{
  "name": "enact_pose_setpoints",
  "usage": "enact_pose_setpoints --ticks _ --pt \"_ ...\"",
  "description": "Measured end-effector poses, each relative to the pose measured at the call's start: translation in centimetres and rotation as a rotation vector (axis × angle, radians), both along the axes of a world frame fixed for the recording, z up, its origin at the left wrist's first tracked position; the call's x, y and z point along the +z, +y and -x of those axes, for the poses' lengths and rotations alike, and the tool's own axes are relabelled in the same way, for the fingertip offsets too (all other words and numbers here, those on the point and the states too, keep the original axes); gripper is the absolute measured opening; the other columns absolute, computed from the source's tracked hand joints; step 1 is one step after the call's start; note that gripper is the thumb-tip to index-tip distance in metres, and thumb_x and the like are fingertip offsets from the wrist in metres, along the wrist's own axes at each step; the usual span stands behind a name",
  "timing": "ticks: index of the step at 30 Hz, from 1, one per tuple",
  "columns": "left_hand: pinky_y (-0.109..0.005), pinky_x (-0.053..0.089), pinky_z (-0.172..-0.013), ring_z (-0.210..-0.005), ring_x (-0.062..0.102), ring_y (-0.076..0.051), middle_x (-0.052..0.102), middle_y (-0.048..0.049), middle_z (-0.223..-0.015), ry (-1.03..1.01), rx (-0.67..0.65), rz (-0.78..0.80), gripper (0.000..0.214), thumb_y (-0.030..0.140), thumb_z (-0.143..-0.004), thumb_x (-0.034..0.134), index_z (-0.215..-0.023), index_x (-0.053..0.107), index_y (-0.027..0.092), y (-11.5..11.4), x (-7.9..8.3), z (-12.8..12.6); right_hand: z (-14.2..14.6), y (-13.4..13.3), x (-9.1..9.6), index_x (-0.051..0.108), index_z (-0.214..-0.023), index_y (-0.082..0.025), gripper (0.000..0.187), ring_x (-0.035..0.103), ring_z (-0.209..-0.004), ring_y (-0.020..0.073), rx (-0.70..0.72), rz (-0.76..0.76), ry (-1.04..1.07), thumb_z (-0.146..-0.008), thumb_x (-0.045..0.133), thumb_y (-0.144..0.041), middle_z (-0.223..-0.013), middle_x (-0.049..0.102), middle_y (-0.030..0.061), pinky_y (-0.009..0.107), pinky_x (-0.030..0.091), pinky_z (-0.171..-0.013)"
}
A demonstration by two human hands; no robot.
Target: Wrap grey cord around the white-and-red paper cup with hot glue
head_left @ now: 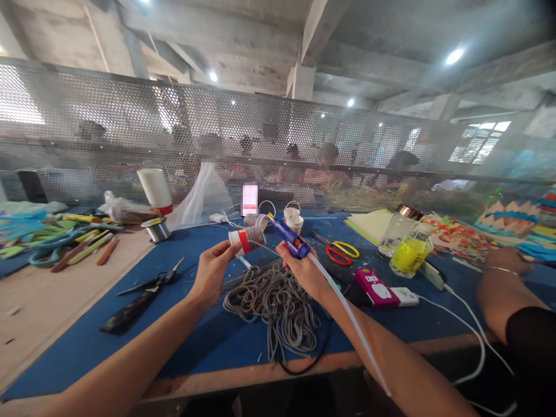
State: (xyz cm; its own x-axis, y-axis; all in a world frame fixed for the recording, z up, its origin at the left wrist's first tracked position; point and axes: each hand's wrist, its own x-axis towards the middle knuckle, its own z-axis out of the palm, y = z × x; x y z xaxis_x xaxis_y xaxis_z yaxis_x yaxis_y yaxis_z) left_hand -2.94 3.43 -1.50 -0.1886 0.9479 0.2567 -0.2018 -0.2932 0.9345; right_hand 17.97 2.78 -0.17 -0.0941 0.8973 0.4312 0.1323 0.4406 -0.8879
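Observation:
My left hand point(216, 262) is closed on a small paper cup point(241, 240) with a red band, lying sideways. Grey cord is wound around part of the cup, and a strand runs from it towards my right hand point(299, 263). That hand grips a blue hot glue gun point(286, 233), its yellow nozzle pointing up and left near the cup. A long translucent glue stick point(343, 301) trails from the gun's back over my forearm. Below both hands lies a tangled pile of grey cord point(273, 301). Behind the cup stand a cord-wrapped piece point(256, 221) and a small white bucket-like cup point(293, 218).
Black-handled scissors point(143, 295) lie left; red-and-yellow scissors point(339, 250) lie right. A purple box point(376, 287), white charger point(405, 296), yellow glue bottle point(410, 255) and glass jar point(397, 229) stand right. Another person's arm point(499, 289) rests at far right. Stacked cups point(154, 188) stand left.

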Motion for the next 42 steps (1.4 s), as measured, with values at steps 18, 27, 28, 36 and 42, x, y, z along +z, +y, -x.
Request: enact_pose_setpoints --ticks 18,27,28,36,42 --pt "-0.037 0.043 -0.095 -0.092 0.064 -0.023 0.075 -0.0051 -0.092 0.063 0.012 -0.08 0.031 0.033 -0.076 0.072 -0.101 0.076 0.016 -0.7 0.5 -0.4 -0.2 -1.4 0.1 0.066 -0.087 -0.018 0.034 0.054 -0.067 0.0141 0.21 -0.083 -0.203 -0.083 0.061 -0.052 -0.077 0.062 0.0024 0.024 0.045 -0.06" --pt "-0.033 0.042 -0.093 -0.094 0.063 -0.022 0.075 -0.004 -0.097 0.157 0.076 -0.124 0.028 0.031 -0.078 0.07 -0.102 0.075 0.018 -0.7 0.4 -0.3 -0.2 -1.3 0.2 0.055 -0.072 -0.02 0.038 0.048 -0.059 0.0127 0.156 -0.073 -0.26 -0.082 0.061 -0.056 -0.06 0.05 -0.0025 0.024 0.04 -0.056" --pt "-0.033 0.043 -0.093 -0.094 0.063 -0.021 0.075 -0.0041 -0.097 0.162 0.078 -0.125 0.028 0.031 -0.078 0.069 -0.102 0.076 0.018 -0.7 0.5 -0.3 -0.2 -1.2 0.2 0.054 -0.071 -0.02 0.038 0.048 -0.058 0.0126 0.151 -0.076 -0.264 -0.082 0.061 -0.056 -0.06 0.049 -0.0027 0.024 0.039 -0.055" --pt "-0.032 0.044 -0.091 -0.094 0.064 -0.023 0.075 -0.0054 -0.096 0.197 0.088 -0.124 0.032 0.036 -0.078 0.07 -0.102 0.076 0.016 -1.0 0.9 -0.5 -0.3 -0.9 0.0 0.055 -0.069 -0.021 0.035 0.048 -0.059 0.0135 0.106 -0.098 -0.275 -0.081 0.063 -0.054 -0.058 0.05 -0.0026 0.024 0.039 -0.054" --pt "-0.031 0.044 -0.089 -0.092 0.064 -0.022 0.075 -0.0053 -0.098 0.2 0.108 -0.121 0.033 0.038 -0.077 0.071 -0.102 0.076 0.017 -1.0 0.9 -0.5 -0.3 -0.9 0.0 0.058 -0.071 -0.021 0.033 0.049 -0.06 0.0137 0.1 -0.103 -0.278 -0.081 0.063 -0.052 -0.058 0.051 -0.0024 0.024 0.04 -0.055"
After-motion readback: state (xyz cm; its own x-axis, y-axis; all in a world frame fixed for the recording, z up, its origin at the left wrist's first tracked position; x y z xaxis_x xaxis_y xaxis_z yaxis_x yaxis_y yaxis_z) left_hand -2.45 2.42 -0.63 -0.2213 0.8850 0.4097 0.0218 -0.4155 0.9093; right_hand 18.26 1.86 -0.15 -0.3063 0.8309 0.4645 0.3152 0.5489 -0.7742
